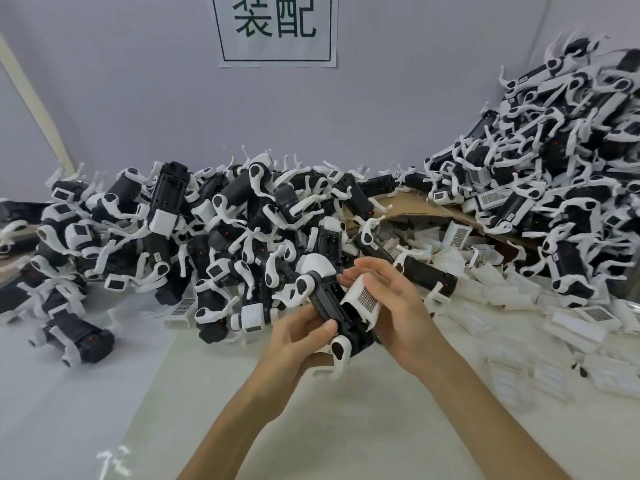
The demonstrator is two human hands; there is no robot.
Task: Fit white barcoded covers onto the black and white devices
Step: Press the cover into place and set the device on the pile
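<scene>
Nearest me, my left hand (298,336) grips a black and white device (327,303) from below and from the left, thumb laid across its black body, just above the pale counter (346,431). The device's long axis runs diagonally, from its white end up and left down to a white leg at lower right. My right hand (398,306) is on its other side, fingers curled round a white barcoded cover (363,299) whose printed face looks up at the camera. The cover lies against the right flank of the black body, tilted and, as far as I can judge, not yet seated flush. So the fit comes from the right hand, pressing left and down across that axis while the left braces. Beyond, loose covers (485,282) spill from under a cardboard sheet (415,202) on the right. Heaps of devices (207,220) stand against the wall, under a printed sign (277,29).
</scene>
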